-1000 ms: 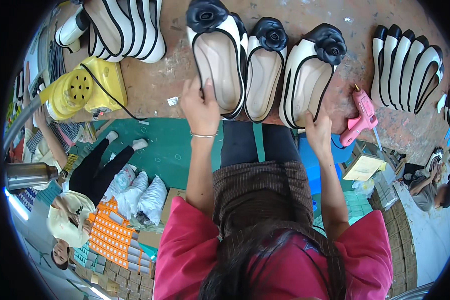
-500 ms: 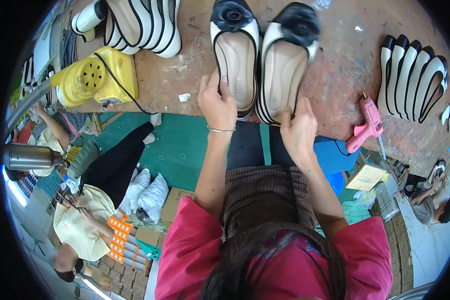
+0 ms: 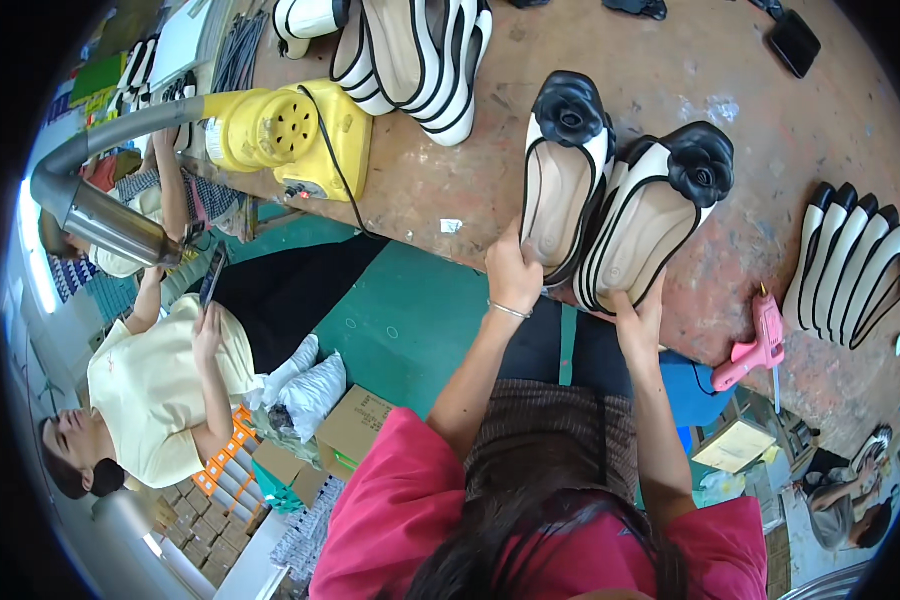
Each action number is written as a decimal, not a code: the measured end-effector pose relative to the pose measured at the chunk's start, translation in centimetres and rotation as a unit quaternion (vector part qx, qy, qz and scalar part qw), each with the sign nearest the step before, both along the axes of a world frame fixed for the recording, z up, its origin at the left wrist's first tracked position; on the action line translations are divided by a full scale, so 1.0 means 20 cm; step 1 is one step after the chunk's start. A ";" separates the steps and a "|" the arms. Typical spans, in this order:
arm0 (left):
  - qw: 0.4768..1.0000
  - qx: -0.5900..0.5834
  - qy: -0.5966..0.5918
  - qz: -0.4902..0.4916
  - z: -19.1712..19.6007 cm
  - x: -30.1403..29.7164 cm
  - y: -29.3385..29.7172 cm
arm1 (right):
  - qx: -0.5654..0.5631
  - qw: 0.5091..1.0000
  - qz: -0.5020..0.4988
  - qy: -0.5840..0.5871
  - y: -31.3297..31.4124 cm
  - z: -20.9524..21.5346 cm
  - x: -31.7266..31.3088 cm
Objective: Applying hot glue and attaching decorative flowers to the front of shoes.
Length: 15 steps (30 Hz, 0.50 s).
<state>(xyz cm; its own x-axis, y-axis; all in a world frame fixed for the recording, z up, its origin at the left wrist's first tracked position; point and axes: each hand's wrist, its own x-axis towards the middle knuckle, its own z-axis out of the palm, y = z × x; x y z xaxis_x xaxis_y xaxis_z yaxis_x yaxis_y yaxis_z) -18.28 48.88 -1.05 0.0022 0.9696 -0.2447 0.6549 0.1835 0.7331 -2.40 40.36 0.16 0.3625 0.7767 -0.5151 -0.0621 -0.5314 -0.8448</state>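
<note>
Two cream flat shoes with black trim and black flower toes lie side by side on the brown worktable (image 3: 670, 60). My left hand (image 3: 511, 276) grips the heel of the left shoe (image 3: 560, 180). My right hand (image 3: 638, 312) holds the heel of the right shoe (image 3: 650, 215). The two shoes touch along their sides, toes pointing away from me. A bracelet sits on my left wrist.
A pink glue gun (image 3: 758, 340) lies at the table edge to the right, next to a row of several black-and-white shoes (image 3: 855, 265). More such shoes (image 3: 410, 50) and a yellow machine (image 3: 290, 130) stand at the left. A seated person in yellow (image 3: 160, 380) is lower left.
A second ago three shoes lay in front of me; now two are pressed together, shifted right and angled, with both my hands on their heels.
</note>
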 end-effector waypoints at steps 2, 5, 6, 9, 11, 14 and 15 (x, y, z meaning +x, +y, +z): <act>1.000 0.004 0.009 0.009 -0.01 0.02 -0.03 | -0.006 1.000 -0.005 0.000 0.01 0.01 -0.02; 1.000 -0.019 0.012 0.016 0.00 0.05 0.03 | -0.012 1.000 0.001 -0.024 0.08 -0.01 -0.04; 1.000 -0.001 0.028 0.003 0.00 0.03 0.09 | -0.005 0.999 0.010 -0.046 0.12 -0.01 -0.06; 0.998 0.045 0.047 -0.024 0.00 0.02 0.38 | 0.035 0.999 0.009 -0.033 0.40 -0.03 -0.06; 0.986 0.167 0.013 0.004 -0.03 -0.01 0.60 | 0.085 0.991 0.034 -0.093 0.66 -0.05 -0.10; 0.969 0.217 -0.111 0.026 0.03 0.01 0.82 | 0.096 0.984 0.063 -0.133 0.98 -0.08 -0.09; 0.970 0.216 -0.112 0.026 0.09 0.01 0.81 | 0.094 0.985 0.062 -0.134 1.01 -0.06 -0.09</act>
